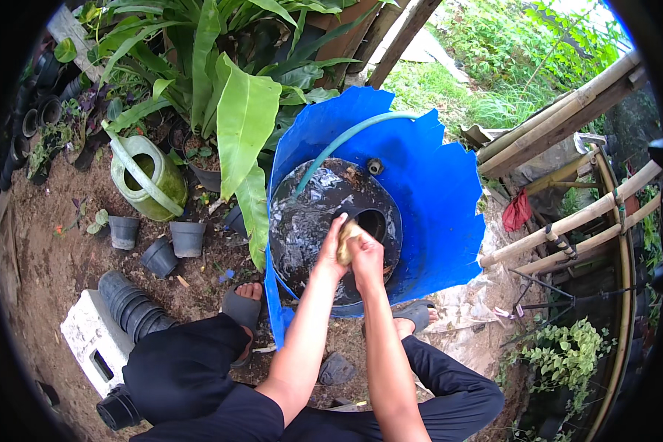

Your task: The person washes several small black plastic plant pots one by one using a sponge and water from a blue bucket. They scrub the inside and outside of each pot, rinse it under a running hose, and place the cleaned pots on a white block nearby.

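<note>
Over a blue plastic drum (438,214) with a jagged cut rim, both my arms reach down in front of me. My left hand (332,249) is closed at the edge of a black plant pot (373,221), its fingertips by the rim. A yellowish sponge or wadded cloth (350,237) is in my right hand (368,259), pressed between the two hands against the near side of the pot. Dark water (298,243) with pale foam or reflections lies below. A green hose (346,140) curves over the drum's far wall into it.
To the left stand a green watering can (149,177), several grey pots (188,239) and a stack of black pots (132,302) by a white block (88,339). Large leaves (244,125) overhang the drum's left side. Bamboo poles (567,221) run along the right.
</note>
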